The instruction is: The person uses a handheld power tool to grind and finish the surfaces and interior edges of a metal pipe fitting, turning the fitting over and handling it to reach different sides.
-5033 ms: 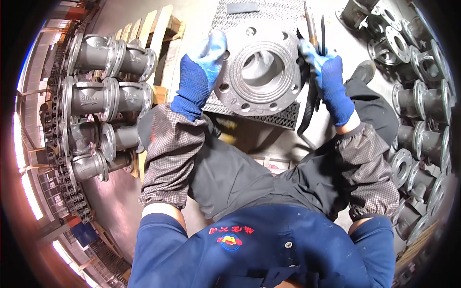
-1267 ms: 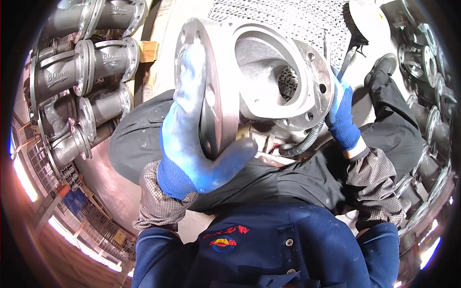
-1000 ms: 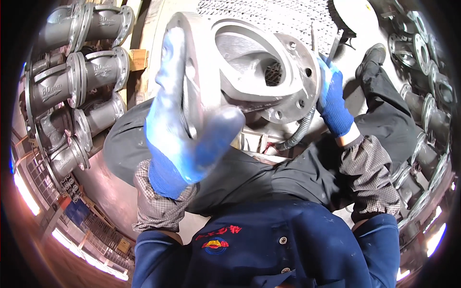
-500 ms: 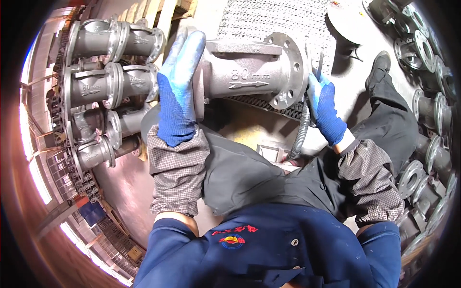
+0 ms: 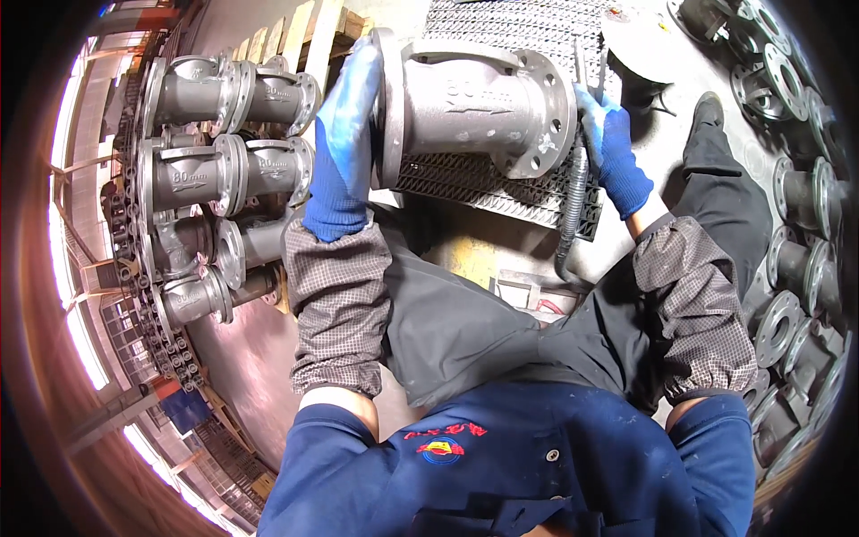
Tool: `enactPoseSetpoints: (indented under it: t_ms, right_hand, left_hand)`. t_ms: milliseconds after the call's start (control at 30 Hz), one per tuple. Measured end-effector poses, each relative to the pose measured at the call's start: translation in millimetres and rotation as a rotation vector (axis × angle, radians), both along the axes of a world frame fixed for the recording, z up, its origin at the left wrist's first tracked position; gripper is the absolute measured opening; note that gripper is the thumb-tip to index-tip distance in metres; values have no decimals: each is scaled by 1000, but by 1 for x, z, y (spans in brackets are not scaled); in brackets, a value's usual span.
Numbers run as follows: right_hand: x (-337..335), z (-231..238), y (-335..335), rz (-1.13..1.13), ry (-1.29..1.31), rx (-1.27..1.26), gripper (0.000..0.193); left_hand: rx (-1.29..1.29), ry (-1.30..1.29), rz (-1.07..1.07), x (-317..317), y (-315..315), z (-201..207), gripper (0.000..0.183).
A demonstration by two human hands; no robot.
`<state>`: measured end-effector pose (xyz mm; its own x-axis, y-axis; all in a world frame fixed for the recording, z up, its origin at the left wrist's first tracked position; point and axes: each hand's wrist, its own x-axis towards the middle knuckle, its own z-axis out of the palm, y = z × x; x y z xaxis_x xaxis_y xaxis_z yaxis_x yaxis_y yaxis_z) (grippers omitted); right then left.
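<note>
A grey cast flanged valve body (image 5: 465,107) lies lengthwise between my two hands, over a metal grate. My left hand (image 5: 349,125), in a blue glove with a pale coated palm, presses along the left flange with its fingers stretched upward. At the right flange, my right hand (image 5: 608,148), gloved the same way, has its fingers against the rim; their tips are partly hidden. A grey corrugated hose (image 5: 574,206) runs down between that flange and my right hand. Thin dark upright rods stand above it.
Similar valve bodies (image 5: 192,174) are stacked at the left. Several more flanged castings (image 5: 801,197) lie along the right. Under the held piece is the perforated metal grate (image 5: 501,192). A round pale plate (image 5: 642,45) stands behind it, and wooden pallet boards (image 5: 291,36) lie at the far left.
The valve body has moved farther away from me and turned a little, with its rib shifting away. Both hands have moved up with it, and more of the grate shows beneath.
</note>
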<state>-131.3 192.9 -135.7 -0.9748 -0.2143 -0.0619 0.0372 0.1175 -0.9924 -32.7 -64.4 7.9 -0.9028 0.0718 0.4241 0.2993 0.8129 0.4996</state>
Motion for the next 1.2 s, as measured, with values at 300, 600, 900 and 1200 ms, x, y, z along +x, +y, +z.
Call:
enactPoseSetpoints:
  t_ms: [300, 600, 900, 1200]
  right_hand:
    - [45, 0, -4, 136, -54, -118, 33]
    - [12, 14, 5, 347, 673, 301, 35]
    - [51, -15, 8, -4, -189, -36, 36]
    - [36, 25, 20, 393, 440, 428, 28]
  left_hand:
    - [-149, -10, 94, 17, 2, -5, 37]
    - [243, -175, 152, 37, -8, -6, 39]
    - [380, -315, 128, 36, 29, 13, 60]
    - [-117, 28, -2, 46, 4, -6, 45]
